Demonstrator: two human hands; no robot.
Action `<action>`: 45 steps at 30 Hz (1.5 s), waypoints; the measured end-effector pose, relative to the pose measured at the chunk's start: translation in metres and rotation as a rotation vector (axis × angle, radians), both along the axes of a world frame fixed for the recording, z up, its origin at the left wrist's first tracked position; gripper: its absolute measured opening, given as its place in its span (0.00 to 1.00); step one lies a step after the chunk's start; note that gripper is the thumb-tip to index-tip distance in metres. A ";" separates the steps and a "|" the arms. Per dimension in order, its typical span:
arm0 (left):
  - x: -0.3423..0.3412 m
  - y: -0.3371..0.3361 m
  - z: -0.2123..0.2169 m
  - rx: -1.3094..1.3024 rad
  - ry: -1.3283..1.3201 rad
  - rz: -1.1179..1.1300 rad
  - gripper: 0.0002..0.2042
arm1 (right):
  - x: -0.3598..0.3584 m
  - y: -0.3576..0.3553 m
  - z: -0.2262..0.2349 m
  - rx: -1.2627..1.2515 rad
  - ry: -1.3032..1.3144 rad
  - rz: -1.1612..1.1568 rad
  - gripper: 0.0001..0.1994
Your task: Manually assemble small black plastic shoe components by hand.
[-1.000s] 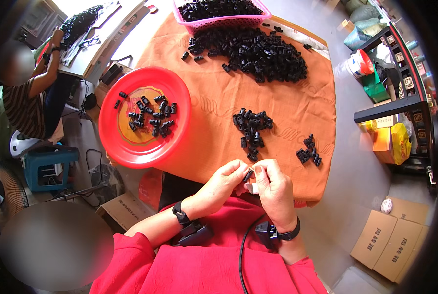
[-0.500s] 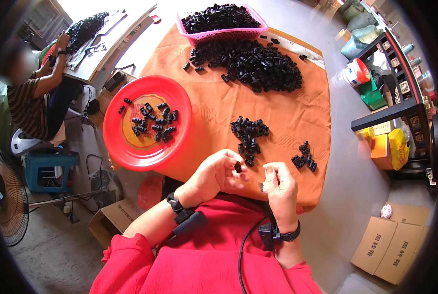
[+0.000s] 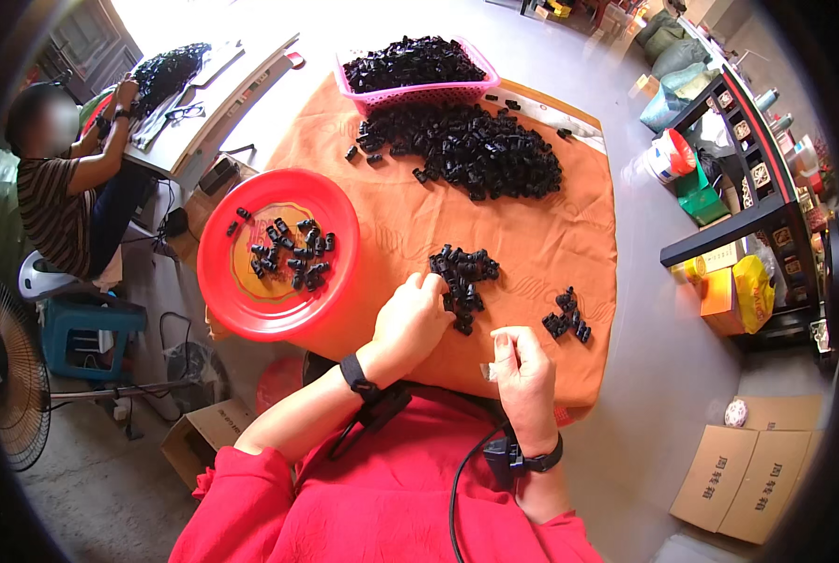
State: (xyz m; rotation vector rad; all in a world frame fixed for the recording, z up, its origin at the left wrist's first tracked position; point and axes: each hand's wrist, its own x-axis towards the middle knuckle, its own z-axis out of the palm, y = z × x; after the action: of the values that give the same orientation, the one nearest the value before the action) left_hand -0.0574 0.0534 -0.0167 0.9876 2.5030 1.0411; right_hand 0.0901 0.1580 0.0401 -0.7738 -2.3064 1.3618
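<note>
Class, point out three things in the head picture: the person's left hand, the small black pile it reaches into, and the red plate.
Left hand (image 3: 408, 324): head view, back of the hand.
Small black pile (image 3: 468, 270): head view, upper part.
Red plate (image 3: 257, 322): head view, lower rim.

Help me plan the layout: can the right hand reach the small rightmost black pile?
Probably yes: the right hand, seemingly holding a whitish piece, has only orange cloth between it and the small pile.
</note>
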 end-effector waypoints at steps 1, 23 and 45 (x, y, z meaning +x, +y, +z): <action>0.001 -0.001 0.001 0.000 0.015 -0.005 0.18 | 0.000 0.000 0.000 -0.006 -0.011 0.002 0.06; 0.025 -0.046 0.025 0.505 -1.503 -0.265 0.16 | 0.005 -0.009 0.015 -0.123 0.019 0.284 0.20; 0.033 -0.050 0.006 0.731 -1.725 -0.230 0.16 | 0.002 -0.017 0.025 0.252 0.086 0.347 0.21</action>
State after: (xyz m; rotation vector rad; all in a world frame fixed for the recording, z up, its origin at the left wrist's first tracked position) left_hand -0.0243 0.0030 -0.0109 0.1358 0.6032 1.6384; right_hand 0.0917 0.1405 0.0655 -0.2407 -2.5587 1.1715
